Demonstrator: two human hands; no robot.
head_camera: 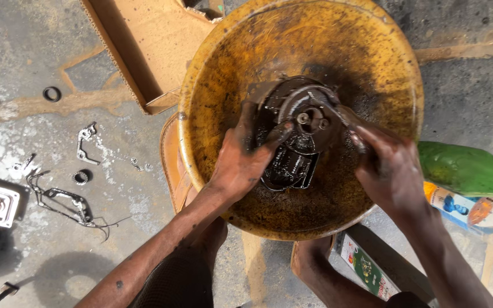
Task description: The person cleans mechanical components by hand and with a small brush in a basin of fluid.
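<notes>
The oil-blackened engine part (pixel 300 134) lay in the bottom of the yellow basin (pixel 223 68), a little above the basin's centre and standing in dark, dirty fluid. Both hands were on it. The left hand (pixel 241 162) lay at about eight o'clock from the part's round hub, its thumb stretched up along the hub's left edge and its fingers wrapped on the left side of the housing, gripping it. The right hand (pixel 392 171) lay at about four o'clock from the hub, fingers curled onto the right rim of the part where a flat arm of metal projected toward two o'clock; it was closed on that edge, though the fingertips were partly hidden by grime.

The part's longer dimension ran roughly from twelve to six o'clock, from the round hub down to a darker boxy section below. The two hands bracketed it from either side, and neither was markedly nearer than the other.

On the concrete floor (pixel 475 97) at nine o'clock from the basin lay small metal fittings (pixel 85 142) and rings. A cardboard box (pixel 144 45) stood at eleven o'clock, and a green bottle (pixel 466 168) at three o'clock.
</notes>
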